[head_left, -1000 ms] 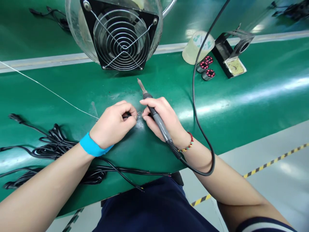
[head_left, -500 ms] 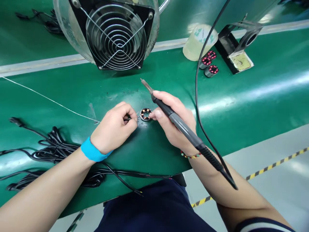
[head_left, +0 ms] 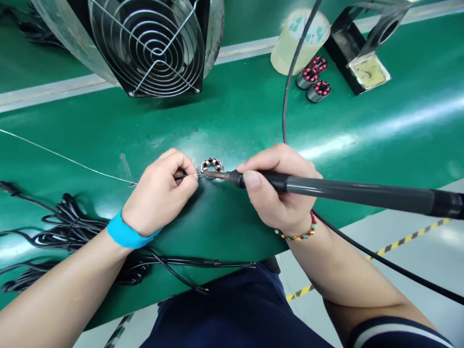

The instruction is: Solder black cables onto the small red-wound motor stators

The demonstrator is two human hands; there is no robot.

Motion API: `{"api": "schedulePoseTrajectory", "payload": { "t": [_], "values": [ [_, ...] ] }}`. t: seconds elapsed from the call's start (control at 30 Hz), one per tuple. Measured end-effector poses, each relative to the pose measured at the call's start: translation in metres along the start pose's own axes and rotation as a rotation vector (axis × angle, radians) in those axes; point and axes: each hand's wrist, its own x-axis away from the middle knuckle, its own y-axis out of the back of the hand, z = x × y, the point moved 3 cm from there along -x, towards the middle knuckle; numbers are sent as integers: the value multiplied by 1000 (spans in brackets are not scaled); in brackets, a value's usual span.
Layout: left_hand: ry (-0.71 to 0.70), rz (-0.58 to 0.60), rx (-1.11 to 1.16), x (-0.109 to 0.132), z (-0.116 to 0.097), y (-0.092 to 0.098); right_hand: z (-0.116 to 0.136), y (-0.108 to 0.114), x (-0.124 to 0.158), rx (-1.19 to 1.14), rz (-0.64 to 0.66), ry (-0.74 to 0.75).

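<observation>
My right hand [head_left: 281,191] is closed around a soldering iron [head_left: 357,191], its tip pointing left. The tip reaches the left edge of a small ring-shaped motor stator [head_left: 212,164] with copper windings, lying on the green table. My left hand [head_left: 163,193] is closed just left of the stator. Between its thumb and forefinger it pinches thin wire ends, and a bit of dark lead shows inside the grip. A thin silvery solder wire [head_left: 68,159] runs from the left edge into that hand. Exactly where the tip touches is too small to tell.
A caged fan [head_left: 157,53] stands at the back. A tape roll [head_left: 300,41], several wound stators [head_left: 319,91] and an iron stand [head_left: 350,53] with a yellow sponge [head_left: 369,72] are back right. Bundled black cables [head_left: 74,222] lie left. The iron's cord [head_left: 290,87] hangs at right.
My right hand has let go of the stator's edge and swung the soldering iron down, bringing its tip to the wire ends. My left hand keeps its pinch. The camera view has shifted.
</observation>
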Motion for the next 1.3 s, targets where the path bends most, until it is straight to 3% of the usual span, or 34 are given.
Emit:
{"api": "schedulePoseTrajectory", "payload": {
  "t": [0.27,0.53,0.73,0.9,1.1,1.3],
  "values": [
    [2,1,-7,0,1,0,4,-2,-2,-77,-11,78],
    [26,-6,-19,0,0,0,2,0,-1,-60,-47,44],
    [-7,-6,-10,0,0,1,0,-10,-5,-68,92,50],
    [-6,0,-9,-1,1,1,-7,-22,-3,-183,214,-58],
    [-11,10,7,-1,0,1,-11,-37,-5,37,282,26],
    [-32,-11,67,0,6,1,-14,-51,-4,67,340,39]
  ]
}}
